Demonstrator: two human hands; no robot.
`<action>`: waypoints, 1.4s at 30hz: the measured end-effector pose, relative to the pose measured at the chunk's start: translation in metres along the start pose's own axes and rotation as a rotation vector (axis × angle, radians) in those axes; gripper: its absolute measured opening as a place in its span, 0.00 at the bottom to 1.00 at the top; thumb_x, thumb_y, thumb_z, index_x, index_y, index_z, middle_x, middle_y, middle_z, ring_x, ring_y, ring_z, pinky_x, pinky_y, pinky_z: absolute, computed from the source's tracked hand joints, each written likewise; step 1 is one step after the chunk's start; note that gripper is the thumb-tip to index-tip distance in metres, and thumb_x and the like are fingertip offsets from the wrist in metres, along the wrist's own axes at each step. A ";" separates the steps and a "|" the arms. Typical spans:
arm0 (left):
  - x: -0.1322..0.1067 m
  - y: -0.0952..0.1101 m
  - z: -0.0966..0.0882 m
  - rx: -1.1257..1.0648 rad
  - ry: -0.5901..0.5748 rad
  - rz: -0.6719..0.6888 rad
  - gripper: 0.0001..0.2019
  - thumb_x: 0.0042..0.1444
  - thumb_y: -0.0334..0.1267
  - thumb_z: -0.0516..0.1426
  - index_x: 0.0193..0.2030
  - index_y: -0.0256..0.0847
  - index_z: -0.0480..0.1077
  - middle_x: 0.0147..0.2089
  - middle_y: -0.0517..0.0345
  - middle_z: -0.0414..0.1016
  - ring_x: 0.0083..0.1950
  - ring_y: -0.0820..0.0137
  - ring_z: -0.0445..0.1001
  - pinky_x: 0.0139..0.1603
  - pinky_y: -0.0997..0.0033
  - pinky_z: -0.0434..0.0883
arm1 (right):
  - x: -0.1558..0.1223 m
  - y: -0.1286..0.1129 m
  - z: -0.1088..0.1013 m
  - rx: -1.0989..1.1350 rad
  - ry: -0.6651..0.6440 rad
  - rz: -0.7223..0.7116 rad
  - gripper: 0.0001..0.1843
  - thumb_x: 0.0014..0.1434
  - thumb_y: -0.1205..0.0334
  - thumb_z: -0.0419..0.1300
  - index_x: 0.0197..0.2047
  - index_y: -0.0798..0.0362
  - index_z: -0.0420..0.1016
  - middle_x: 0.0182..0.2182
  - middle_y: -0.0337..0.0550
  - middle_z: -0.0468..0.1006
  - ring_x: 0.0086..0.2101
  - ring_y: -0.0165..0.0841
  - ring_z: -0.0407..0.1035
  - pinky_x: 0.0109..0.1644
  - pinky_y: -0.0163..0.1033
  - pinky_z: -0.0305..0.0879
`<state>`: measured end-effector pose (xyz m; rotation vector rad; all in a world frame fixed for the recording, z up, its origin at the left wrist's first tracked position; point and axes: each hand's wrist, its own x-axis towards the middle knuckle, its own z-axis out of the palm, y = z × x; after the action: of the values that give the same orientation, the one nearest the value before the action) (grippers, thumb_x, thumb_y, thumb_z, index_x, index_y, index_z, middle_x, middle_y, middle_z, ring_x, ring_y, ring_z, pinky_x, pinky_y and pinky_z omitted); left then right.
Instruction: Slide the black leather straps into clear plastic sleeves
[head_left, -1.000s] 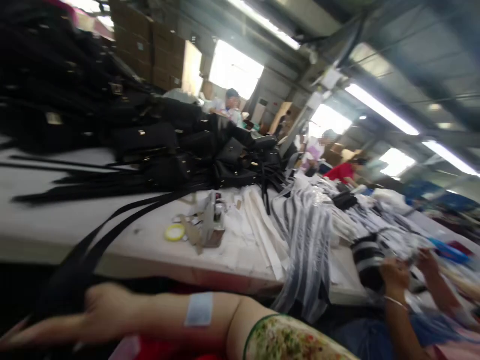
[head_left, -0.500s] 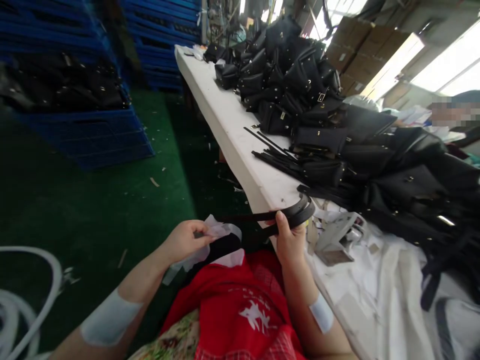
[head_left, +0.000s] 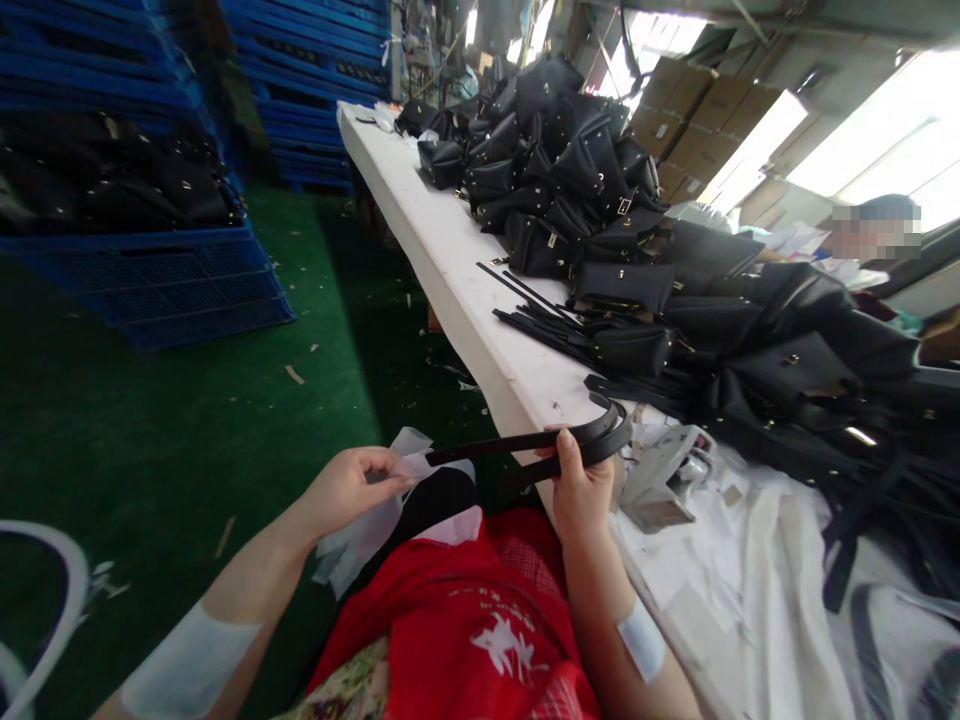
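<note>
My right hand (head_left: 583, 485) is closed around a looped black strap (head_left: 611, 430), thumb on top, just off the table's near edge. One end of the strap reaches left toward my left hand (head_left: 356, 490). That hand pinches a piece of thin whitish translucent wrapping (head_left: 409, 465) at the strap's end. More of the wrapping hangs below the fingers over my lap. Whether the left fingers also touch the strap itself, I cannot tell. Several loose black straps (head_left: 540, 330) lie on the table beyond my right hand.
Black bags (head_left: 555, 150) are heaped along the white table (head_left: 405, 200). A small grey box-like holder (head_left: 664, 480) stands right of my hand. On the left, a blue crate (head_left: 187, 285) holds more black bags. Cartons (head_left: 697, 120) are stacked behind, and a person (head_left: 874, 230) is at the far right.
My left hand has shifted slightly left and down with the wrapping, and the strap's left end now shows more plainly. The right hand keeps its grip. The view has turned a little.
</note>
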<state>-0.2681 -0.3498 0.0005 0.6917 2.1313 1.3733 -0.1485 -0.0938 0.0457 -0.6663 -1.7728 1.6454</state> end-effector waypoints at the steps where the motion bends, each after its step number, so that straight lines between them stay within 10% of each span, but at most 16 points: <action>1: 0.000 -0.001 0.000 0.001 -0.003 0.001 0.12 0.52 0.47 0.62 0.31 0.39 0.79 0.33 0.55 0.82 0.36 0.64 0.78 0.39 0.69 0.73 | 0.000 0.000 0.000 0.001 0.007 -0.004 0.24 0.56 0.43 0.64 0.40 0.59 0.81 0.22 0.45 0.79 0.21 0.33 0.70 0.20 0.32 0.54; 9: -0.001 -0.001 -0.001 0.010 -0.034 0.023 0.13 0.54 0.47 0.62 0.33 0.39 0.79 0.35 0.53 0.82 0.37 0.62 0.78 0.40 0.67 0.72 | 0.001 -0.001 0.000 -0.024 -0.016 -0.027 0.24 0.55 0.43 0.65 0.36 0.58 0.81 0.21 0.44 0.78 0.17 0.29 0.66 0.18 0.31 0.56; 21: 0.011 0.024 0.029 -0.108 -0.225 0.187 0.14 0.60 0.47 0.59 0.38 0.37 0.79 0.38 0.53 0.79 0.39 0.64 0.76 0.40 0.70 0.71 | -0.017 0.026 0.021 -0.031 -0.497 0.043 0.20 0.58 0.44 0.62 0.33 0.55 0.80 0.20 0.40 0.76 0.17 0.28 0.66 0.18 0.30 0.60; 26: 0.003 0.021 0.016 -0.244 -0.292 0.181 0.15 0.61 0.47 0.58 0.40 0.37 0.78 0.40 0.54 0.77 0.40 0.65 0.75 0.40 0.72 0.71 | -0.002 0.052 0.019 0.003 -0.860 0.197 0.21 0.58 0.43 0.63 0.32 0.56 0.79 0.23 0.42 0.80 0.27 0.32 0.74 0.35 0.36 0.71; 33: -0.018 0.013 -0.005 0.049 -0.329 0.206 0.17 0.63 0.48 0.56 0.32 0.38 0.77 0.34 0.57 0.75 0.35 0.69 0.72 0.36 0.75 0.66 | 0.010 0.065 0.034 0.270 -0.384 0.262 0.17 0.53 0.47 0.67 0.40 0.51 0.83 0.31 0.41 0.81 0.32 0.32 0.73 0.40 0.38 0.69; 42: -0.018 0.007 -0.001 0.111 -0.283 0.238 0.18 0.64 0.49 0.54 0.31 0.39 0.77 0.34 0.57 0.75 0.34 0.70 0.71 0.36 0.75 0.65 | 0.001 0.040 0.026 0.124 -0.429 0.125 0.16 0.58 0.50 0.64 0.41 0.52 0.84 0.30 0.43 0.81 0.31 0.34 0.73 0.38 0.38 0.69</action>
<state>-0.2542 -0.3599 0.0103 1.1442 1.9566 1.1945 -0.1699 -0.1069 0.0053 -0.3923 -1.9270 2.0858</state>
